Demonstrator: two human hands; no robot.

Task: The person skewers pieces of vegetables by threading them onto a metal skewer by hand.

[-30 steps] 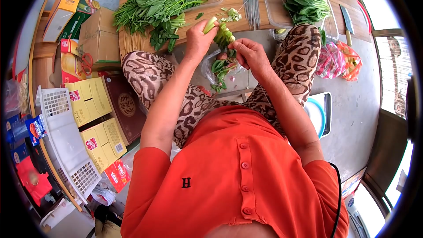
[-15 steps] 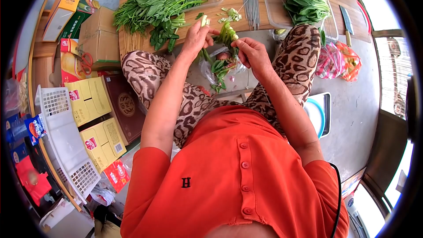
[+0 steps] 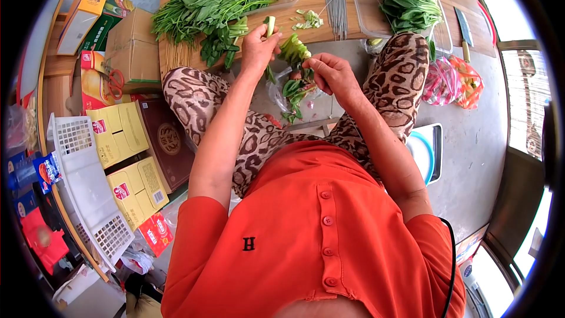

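Observation:
Between my knees, my left hand [image 3: 259, 50] is closed round a pale green stalk [image 3: 270, 26] whose cut end points up. My right hand [image 3: 331, 72] is pinched at the lower right edge of a bunch of green stems [image 3: 294, 50]; what lies between its fingertips is too small to make out. Below the hands, dark leaves [image 3: 296, 91] lie over a clear plastic bag [image 3: 276, 93]. Pale green scraps [image 3: 309, 19] are on the wooden table [image 3: 306, 0] just beyond my hands.
Long leafy greens [image 3: 218, 3] fill the table's left side. A clear tray [image 3: 362, 6] with more greens [image 3: 406, 3], thin wires [image 3: 334, 0] and a knife [image 3: 463, 26] are to the right. Boxes [image 3: 132, 47] stand at left; plastic bags [image 3: 441, 81] hang at right.
My left hand has moved slightly left and down with the stalk. The bunch of stems has shifted left and tilted, and my right hand has moved slightly left.

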